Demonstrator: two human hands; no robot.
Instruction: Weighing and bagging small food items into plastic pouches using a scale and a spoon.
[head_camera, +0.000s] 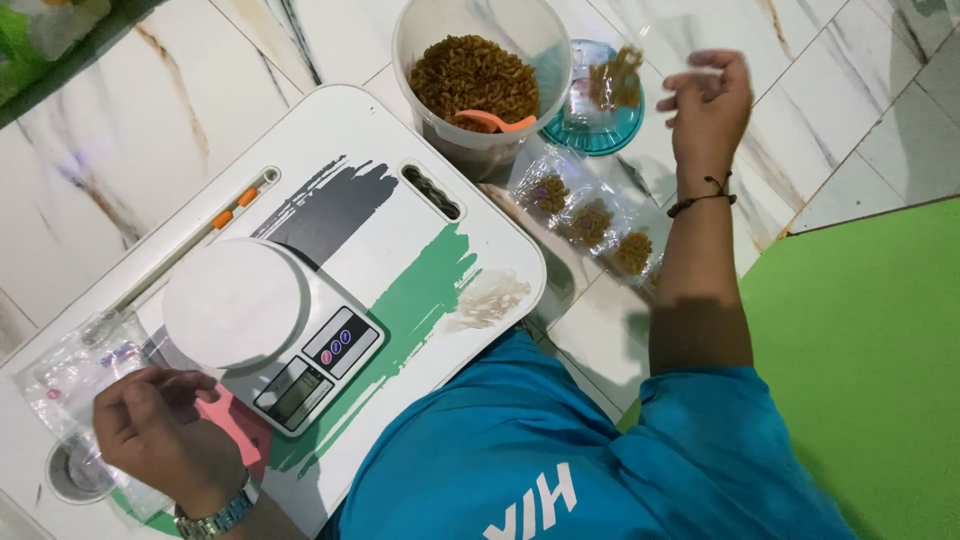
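My right hand (708, 100) is stretched out over the floor, holding a clear plastic bag of brown snack pieces (618, 78) above a teal lid (597, 128). Beside it stands a white tub (480, 75) full of the same brown pieces, with an orange scoop (495, 122) stuck in it. My left hand (160, 425) rests on a stack of empty clear bags (70, 375) at the near left of a white lap table (330, 130). A white kitchen scale (265, 325) with a bare round platform sits right next to that hand.
Three filled clear bags (590, 222) lie on the marble floor between the table and my right arm. A green mat (870, 350) covers the floor at right. A round cup hole (75, 470) sits in the table's near corner.
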